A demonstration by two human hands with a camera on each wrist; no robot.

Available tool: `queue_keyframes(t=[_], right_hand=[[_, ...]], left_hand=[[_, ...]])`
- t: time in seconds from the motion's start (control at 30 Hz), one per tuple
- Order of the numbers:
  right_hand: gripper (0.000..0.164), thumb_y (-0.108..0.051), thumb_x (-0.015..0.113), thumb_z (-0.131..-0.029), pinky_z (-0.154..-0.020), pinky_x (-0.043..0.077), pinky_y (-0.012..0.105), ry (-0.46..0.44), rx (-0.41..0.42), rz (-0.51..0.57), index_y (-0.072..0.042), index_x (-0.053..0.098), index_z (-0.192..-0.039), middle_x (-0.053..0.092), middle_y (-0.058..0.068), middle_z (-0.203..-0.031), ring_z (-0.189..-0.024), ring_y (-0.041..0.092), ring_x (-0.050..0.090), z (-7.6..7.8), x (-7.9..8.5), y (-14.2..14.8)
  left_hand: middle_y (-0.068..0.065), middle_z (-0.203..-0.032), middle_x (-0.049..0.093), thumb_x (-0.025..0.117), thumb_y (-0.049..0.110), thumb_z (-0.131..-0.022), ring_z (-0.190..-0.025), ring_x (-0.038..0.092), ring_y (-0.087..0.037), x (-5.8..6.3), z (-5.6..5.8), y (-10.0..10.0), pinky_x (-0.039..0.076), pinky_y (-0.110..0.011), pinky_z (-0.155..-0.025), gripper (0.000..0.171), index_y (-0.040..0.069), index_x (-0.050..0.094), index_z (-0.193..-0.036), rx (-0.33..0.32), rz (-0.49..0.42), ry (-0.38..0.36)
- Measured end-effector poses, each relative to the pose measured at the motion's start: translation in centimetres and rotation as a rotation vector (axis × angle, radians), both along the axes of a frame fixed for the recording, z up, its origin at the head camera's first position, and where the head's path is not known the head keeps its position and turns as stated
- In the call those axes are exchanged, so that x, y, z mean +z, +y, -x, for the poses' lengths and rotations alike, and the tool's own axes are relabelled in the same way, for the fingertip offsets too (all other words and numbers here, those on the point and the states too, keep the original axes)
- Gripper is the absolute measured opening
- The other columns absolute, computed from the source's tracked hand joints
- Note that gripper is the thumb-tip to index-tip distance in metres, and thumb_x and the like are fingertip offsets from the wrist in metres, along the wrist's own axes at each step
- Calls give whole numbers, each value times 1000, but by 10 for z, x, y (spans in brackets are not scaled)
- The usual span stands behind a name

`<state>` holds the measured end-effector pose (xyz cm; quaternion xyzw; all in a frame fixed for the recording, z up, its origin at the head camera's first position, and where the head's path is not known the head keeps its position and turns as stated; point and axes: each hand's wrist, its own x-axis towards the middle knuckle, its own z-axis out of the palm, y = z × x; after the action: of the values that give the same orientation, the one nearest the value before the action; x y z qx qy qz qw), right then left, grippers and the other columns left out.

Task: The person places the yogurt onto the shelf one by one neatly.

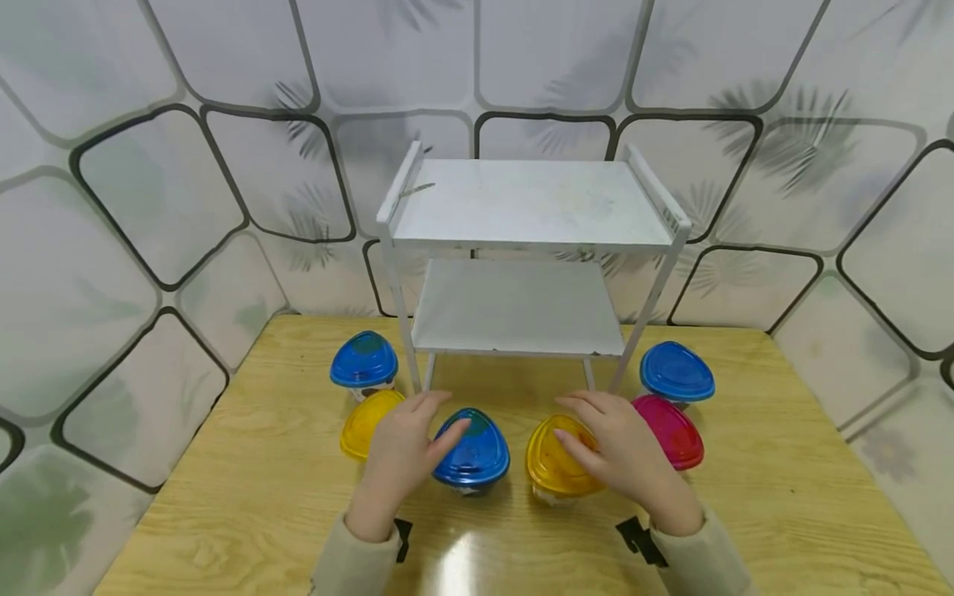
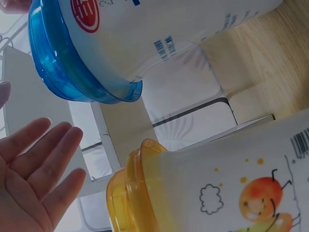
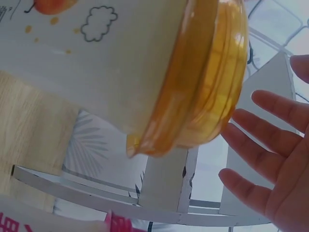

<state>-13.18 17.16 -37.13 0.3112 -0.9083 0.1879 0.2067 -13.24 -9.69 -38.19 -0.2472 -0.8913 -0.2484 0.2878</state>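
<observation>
My left hand [image 1: 402, 451] hovers with spread, relaxed fingers between a blue-lidded jar [image 1: 477, 454] and a yellow-lidded jar [image 1: 359, 432]. In the left wrist view, the left hand [image 2: 41, 169] holds nothing, and the blue-lidded jar [image 2: 159, 34] shows a white printed body. Over the right edge of another yellow-lidded jar [image 1: 551, 463] is my right hand [image 1: 622, 443], its fingers loosely extended. The right wrist view puts the right hand's fingertips [image 3: 241, 116] close to that jar's lid [image 3: 217, 82]; whether they touch, I cannot tell. A magenta-lidded jar [image 1: 674, 434] stands beyond the right hand.
Behind the jars stands a white shelf rack [image 1: 522, 203] with two visible boards. Blue-lidded jars stand beside its left leg [image 1: 363, 362] and right leg [image 1: 676, 371]. Everything is on a wood-grain table [image 1: 238, 497], with patterned walls [image 1: 551, 58] behind and at the sides.
</observation>
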Motion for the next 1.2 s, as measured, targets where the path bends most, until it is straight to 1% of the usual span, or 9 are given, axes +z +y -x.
queue_keyframes(t=[0.13,0.23,0.33,0.5,0.67,0.83,0.93,1.03,1.2], right_hand=[[31,-26,67,-77,-79,46,40,-3,-2,3,-10,63,-103,61,4,-100,-92,21,56,0,-1,0],[29,-25,67,-77,-77,48,38,2,4,0,-10,63,-101,62,3,-98,-89,20,57,0,-2,1],[28,-23,67,-76,-75,49,37,6,12,1,-9,63,-100,62,3,-96,-87,19,58,1,-3,1],[26,-21,68,-77,-73,50,36,-1,13,13,-8,63,-99,63,3,-95,-86,18,59,2,-3,2],[25,-20,67,-77,-74,50,36,-21,4,21,-8,63,-99,63,3,-95,-87,18,59,1,-3,3],[25,-21,67,-77,-74,50,35,-37,-5,31,-9,63,-99,63,2,-95,-87,17,58,2,-3,5],[25,-21,68,-77,-74,50,35,-32,-5,39,-9,63,-99,63,2,-95,-87,17,58,2,-2,6],[26,-19,69,-76,-74,49,36,-21,-9,44,-9,63,-98,63,2,-95,-87,19,58,2,-1,7],[28,-17,71,-74,-72,50,38,4,-16,54,-6,63,-98,63,4,-95,-86,21,59,3,0,11]], left_hand=[[-11,-94,64,68,28,-77,-77,62,-21,-2,0,-1,52,-30,-64,34,2,62,-98,23,-25,-24],[-12,-90,64,69,26,-76,-75,62,-21,-5,1,-1,52,-30,-62,34,0,61,-97,44,-59,-23],[-13,-86,64,71,21,-75,-73,62,-22,-6,3,-3,52,-30,-61,33,-2,60,-95,58,-108,-3],[-14,-84,63,74,15,-72,-73,61,-25,-4,9,-7,52,-33,-63,31,-5,60,-91,99,-179,78],[-16,-82,64,73,13,-72,-73,61,-28,3,16,-12,52,-37,-64,29,-7,60,-88,126,-247,137],[-17,-83,64,72,11,-72,-73,61,-28,13,23,-14,52,-36,-60,27,-7,60,-88,156,-311,153],[-17,-84,64,71,10,-74,-74,62,-27,20,28,-14,52,-36,-58,26,-7,60,-89,180,-360,152],[-17,-87,64,69,12,-76,-76,62,-26,26,32,-14,53,-36,-58,26,-7,61,-93,197,-408,141],[-18,-91,64,68,13,-78,-81,62,-26,30,39,-15,53,-37,-62,28,-7,61,-96,233,-459,119]])
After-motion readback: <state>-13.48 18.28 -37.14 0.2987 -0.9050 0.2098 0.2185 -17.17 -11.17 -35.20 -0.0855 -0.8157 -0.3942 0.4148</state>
